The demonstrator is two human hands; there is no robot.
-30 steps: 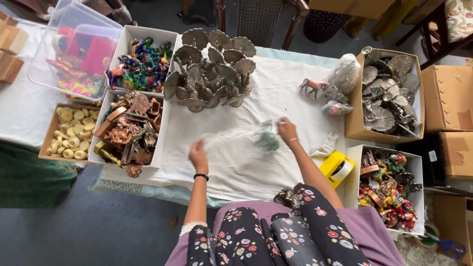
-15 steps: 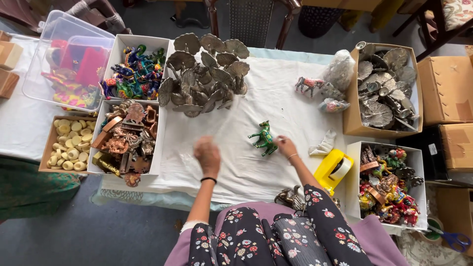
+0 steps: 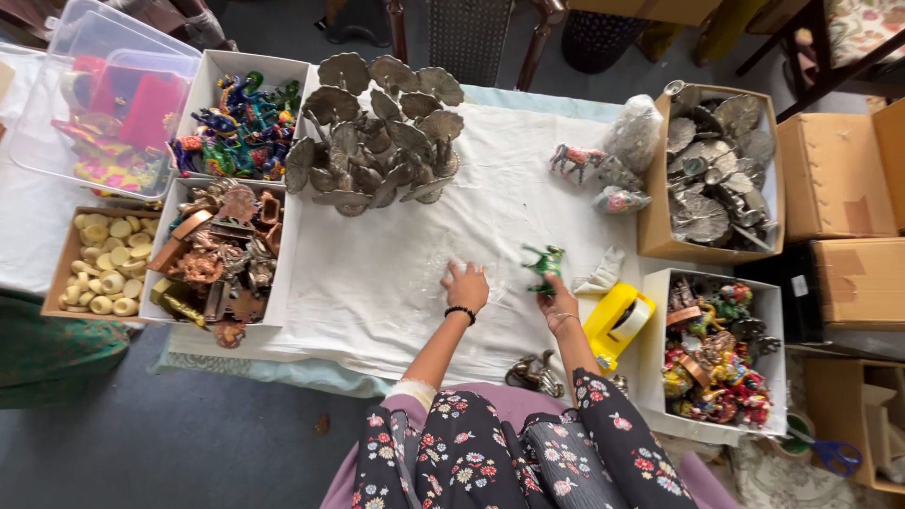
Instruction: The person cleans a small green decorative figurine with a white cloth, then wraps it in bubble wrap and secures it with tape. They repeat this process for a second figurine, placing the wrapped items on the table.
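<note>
Near the middle of the white-clothed desk (image 3: 396,283), I see the right hand (image 3: 558,303) with its fingers closed on the green animal figurine (image 3: 544,266), which stands upright just above the knuckles, its long axis running roughly left to right. My left hand (image 3: 466,286) lies flat, fingers spread on a clear plastic sheet (image 3: 451,269) (hard to make out), just beside the figurine on its left; the right hand is plainly the nearer one.
</note>
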